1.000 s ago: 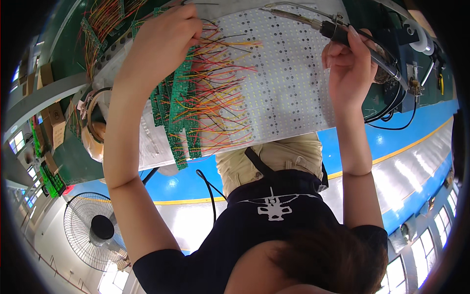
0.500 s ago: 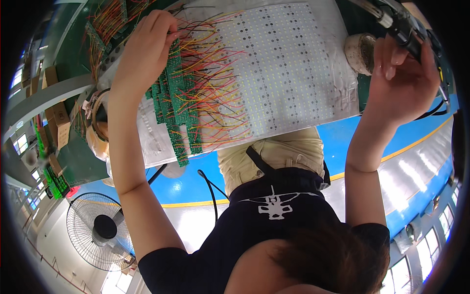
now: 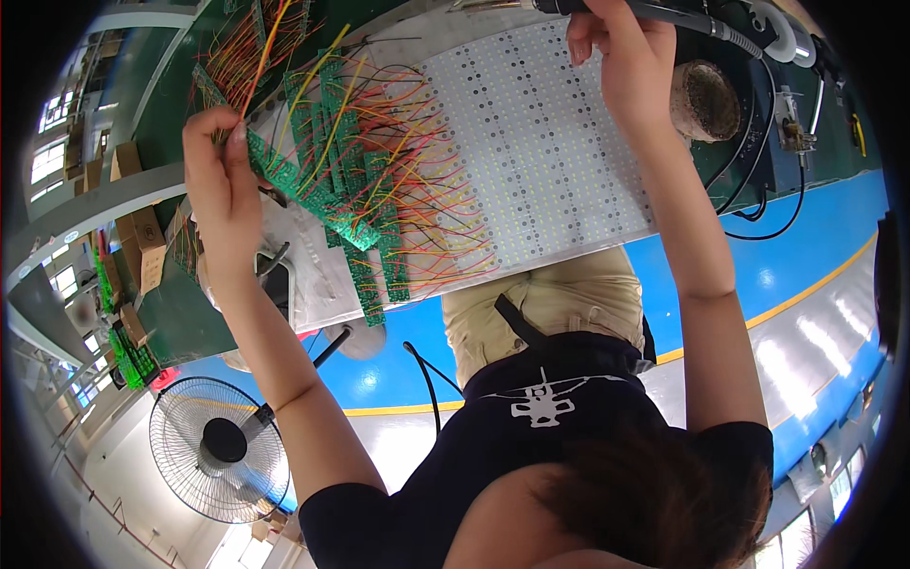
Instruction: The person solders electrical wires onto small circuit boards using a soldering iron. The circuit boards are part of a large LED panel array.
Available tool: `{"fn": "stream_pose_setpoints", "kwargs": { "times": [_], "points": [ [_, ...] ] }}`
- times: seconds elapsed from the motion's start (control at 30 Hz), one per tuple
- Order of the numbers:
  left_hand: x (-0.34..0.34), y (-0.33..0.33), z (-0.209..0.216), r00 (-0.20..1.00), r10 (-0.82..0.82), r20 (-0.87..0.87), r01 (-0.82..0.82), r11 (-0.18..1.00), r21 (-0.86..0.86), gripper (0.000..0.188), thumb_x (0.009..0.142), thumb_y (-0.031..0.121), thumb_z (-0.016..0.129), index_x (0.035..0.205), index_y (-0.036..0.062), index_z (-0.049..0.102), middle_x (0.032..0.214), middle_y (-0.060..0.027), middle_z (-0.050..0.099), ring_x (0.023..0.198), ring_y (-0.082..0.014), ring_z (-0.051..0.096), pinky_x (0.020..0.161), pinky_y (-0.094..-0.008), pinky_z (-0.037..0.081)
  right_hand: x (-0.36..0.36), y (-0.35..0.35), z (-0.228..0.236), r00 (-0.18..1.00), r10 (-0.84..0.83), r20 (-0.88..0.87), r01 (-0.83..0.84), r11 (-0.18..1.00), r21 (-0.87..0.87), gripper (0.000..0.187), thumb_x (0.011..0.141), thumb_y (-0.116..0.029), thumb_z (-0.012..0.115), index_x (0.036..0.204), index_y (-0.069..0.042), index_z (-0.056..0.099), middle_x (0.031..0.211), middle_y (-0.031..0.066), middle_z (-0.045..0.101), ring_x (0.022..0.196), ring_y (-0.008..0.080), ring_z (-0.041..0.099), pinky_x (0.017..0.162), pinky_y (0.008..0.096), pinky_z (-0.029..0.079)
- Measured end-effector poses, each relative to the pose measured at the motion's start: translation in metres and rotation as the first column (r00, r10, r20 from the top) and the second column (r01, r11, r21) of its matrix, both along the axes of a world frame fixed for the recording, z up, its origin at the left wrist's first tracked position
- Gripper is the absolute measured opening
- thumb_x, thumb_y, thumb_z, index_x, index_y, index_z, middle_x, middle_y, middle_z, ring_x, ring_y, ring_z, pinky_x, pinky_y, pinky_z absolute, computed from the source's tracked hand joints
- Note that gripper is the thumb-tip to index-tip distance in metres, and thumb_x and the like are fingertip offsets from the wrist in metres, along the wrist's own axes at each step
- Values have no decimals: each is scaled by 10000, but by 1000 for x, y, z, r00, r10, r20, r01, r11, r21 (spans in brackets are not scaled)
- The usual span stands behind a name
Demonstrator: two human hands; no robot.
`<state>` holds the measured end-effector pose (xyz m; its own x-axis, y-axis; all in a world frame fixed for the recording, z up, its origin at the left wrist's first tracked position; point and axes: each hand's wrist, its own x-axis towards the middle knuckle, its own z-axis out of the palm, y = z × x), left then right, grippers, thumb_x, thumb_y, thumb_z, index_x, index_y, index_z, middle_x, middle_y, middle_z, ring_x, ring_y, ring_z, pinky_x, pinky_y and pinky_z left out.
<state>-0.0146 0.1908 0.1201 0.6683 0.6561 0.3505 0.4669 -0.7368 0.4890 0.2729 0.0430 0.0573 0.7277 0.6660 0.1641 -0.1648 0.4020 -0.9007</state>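
Note:
My left hand (image 3: pixel 223 180) pinches the end of a narrow green circuit board (image 3: pixel 303 190) at the left side of the bench. Several more green boards (image 3: pixel 374 237) lie beside it, joined by a tangle of red, yellow and orange wires (image 3: pixel 417 180) to a large white dotted panel (image 3: pixel 545 161). My right hand (image 3: pixel 621 57) is closed around a dark-handled soldering tool (image 3: pixel 569 6) at the panel's far edge. The tool's grey cable (image 3: pixel 697 21) runs off to the right. Its tip is cut off by the frame's top edge.
A round brown cleaning pad (image 3: pixel 706 100) sits right of the panel, with black cables (image 3: pixel 758 204) behind it. Cardboard boxes (image 3: pixel 142 242) stand at the left. A floor fan (image 3: pixel 220 446) is on the blue floor (image 3: pixel 787 266) below the green bench (image 3: pixel 175 123).
My left hand has drawn away from the wires toward the left and nearer me, holding a green board. My right hand swung right, then came back left over the panel's far edge.

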Motion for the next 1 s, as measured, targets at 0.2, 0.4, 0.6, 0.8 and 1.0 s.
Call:
{"fn": "stream_pose_setpoints", "kwargs": {
  "times": [0.2, 0.4, 0.6, 0.8, 1.0],
  "points": [
    [30, 20, 5, 993, -79, 89, 101, 953, -284, 113, 938, 95, 456, 1047, 84, 484, 828, 19, 502, 550, -28, 401, 450, -189, 336, -5, 9, -20, 999, -54, -3, 54, 997, 60, 162, 863, -129, 596, 811, -14, 493, 545, 66, 517, 400, 120, 462, 372, 226, 353],
    [70, 50, -49, 929, -358, -95, 322, 908, -269, 78, 906, 48, 493, 983, 49, 480, 800, -14, 500, 553, -64, 400, 501, -214, 346, 2, 13, -28, 975, -218, 42, 216, 975, 46, 165, 876, -142, 585, 827, -12, 497, 549, 42, 505, 424, 100, 458, 390, 221, 349],
    [73, 69, -63, 874, -458, -159, 378, 849, -369, 103, 881, 14, 507, 981, 36, 502, 839, -41, 531, 627, -104, 424, 554, -227, 355, 5, 12, -37, 985, -174, 21, 174, 985, -13, 156, 879, -143, 581, 831, -15, 506, 542, 39, 498, 411, 96, 433, 385, 225, 325],
    [64, 72, -59, 883, -440, -162, 380, 874, -303, 90, 874, 23, 526, 964, 26, 521, 819, -42, 534, 599, -111, 413, 554, -231, 351, 2, 20, -38, 984, -158, 81, 161, 986, -31, 147, 885, -136, 568, 825, -18, 503, 520, 39, 488, 392, 100, 417, 382, 224, 317],
    [63, 73, -45, 903, -403, -147, 289, 825, -487, 94, 906, 50, 493, 986, 25, 534, 820, 24, 519, 684, -38, 421, 589, -189, 336, 5, 24, -39, 983, -156, 92, 162, 985, -52, 145, 881, -122, 568, 803, -27, 492, 512, 35, 482, 381, 107, 413, 382, 227, 320]
  ]
}}
